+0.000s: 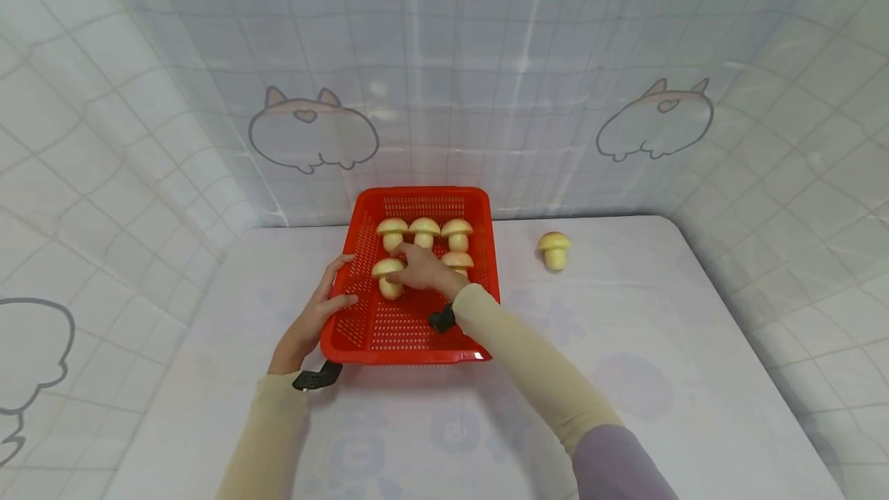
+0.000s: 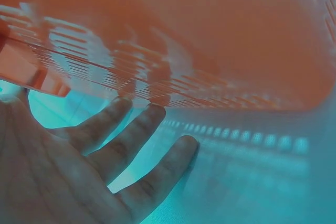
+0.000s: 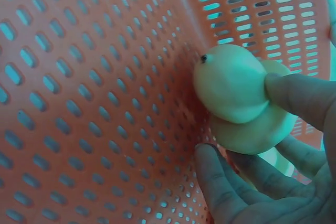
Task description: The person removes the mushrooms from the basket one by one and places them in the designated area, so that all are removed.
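Note:
A red perforated plastic basket (image 1: 417, 353) holds several pale-yellow mushrooms with domed caps and thick stems. Inside it, my right hand (image 1: 420, 267) pinches one mushroom (image 1: 390, 288) at the left of the front row. In the right wrist view its rounded stem end (image 3: 228, 82) shows a small dark spot; the thumb presses its side and fingers lie under the cap. At the basket's left side, my left hand (image 1: 316, 319) holds the rim with thumb and index finger over it. The left wrist view shows other fingers (image 2: 152, 135) stretched along the outer wall.
Behind the right hand, three mushrooms (image 1: 424, 230) stand in a row, and another mushroom (image 1: 457, 261) sits beside the hand, partly covered. One more mushroom (image 1: 555, 251) lies on the white table (image 1: 625, 315), right of the basket. Tile-patterned sheeting (image 1: 486, 99) surrounds the table's back and sides.

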Tool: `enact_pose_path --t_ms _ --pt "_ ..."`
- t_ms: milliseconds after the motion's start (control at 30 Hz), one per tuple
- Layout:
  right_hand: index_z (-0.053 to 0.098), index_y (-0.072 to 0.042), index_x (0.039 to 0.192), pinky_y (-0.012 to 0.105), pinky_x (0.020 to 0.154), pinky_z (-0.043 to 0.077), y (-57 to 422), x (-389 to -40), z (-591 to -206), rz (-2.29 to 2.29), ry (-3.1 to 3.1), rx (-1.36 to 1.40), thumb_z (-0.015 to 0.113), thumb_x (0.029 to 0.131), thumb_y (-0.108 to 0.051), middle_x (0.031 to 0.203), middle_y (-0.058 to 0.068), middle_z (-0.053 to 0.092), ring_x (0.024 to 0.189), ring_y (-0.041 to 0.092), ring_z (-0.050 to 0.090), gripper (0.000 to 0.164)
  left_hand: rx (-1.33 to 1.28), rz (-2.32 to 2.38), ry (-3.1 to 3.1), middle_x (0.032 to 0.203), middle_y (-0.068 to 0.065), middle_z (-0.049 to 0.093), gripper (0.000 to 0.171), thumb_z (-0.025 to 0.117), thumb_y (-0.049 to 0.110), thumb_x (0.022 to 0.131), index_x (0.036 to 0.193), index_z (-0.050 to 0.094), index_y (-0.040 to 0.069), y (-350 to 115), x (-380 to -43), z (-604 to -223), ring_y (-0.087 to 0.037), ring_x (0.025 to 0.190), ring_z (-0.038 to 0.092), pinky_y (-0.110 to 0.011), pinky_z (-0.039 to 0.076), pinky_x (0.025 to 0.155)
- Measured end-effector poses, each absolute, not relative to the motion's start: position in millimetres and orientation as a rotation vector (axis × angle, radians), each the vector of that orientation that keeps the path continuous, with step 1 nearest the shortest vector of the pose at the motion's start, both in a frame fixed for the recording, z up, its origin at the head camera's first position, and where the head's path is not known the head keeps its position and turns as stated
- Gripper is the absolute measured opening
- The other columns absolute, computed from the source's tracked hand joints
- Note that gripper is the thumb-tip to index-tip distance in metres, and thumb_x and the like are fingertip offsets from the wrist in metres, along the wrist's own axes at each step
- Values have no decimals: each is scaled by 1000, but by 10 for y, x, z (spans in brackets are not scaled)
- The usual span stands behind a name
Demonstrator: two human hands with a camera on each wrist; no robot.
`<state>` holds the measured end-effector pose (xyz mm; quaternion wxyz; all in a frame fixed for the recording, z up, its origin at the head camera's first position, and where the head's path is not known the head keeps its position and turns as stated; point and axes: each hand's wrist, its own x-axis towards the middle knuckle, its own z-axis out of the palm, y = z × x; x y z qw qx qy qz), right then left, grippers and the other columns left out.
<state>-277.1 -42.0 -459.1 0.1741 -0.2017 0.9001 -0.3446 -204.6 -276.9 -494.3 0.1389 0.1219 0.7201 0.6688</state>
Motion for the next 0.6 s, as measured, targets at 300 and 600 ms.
enact_pose_path --t_ms 300,600 --pt "56 -10 142 31 92 50 -428 -2789 -4626 -983 2559 -584 71 98 -30 135 6 62 104 17 58 50 369 1933 2086 155 -19 27 69 48 8 101 160 16 25 -2756 -2074 -4934 -39 122 51 -39 58 89" --pt "55 -9 141 29 88 51 -460 -2760 -4608 -976 2541 -584 70 98 -32 128 6 65 100 18 58 51 343 1896 2127 156 -18 27 66 47 11 103 161 17 25 -2769 -2048 -4912 -40 123 51 -38 59 88"
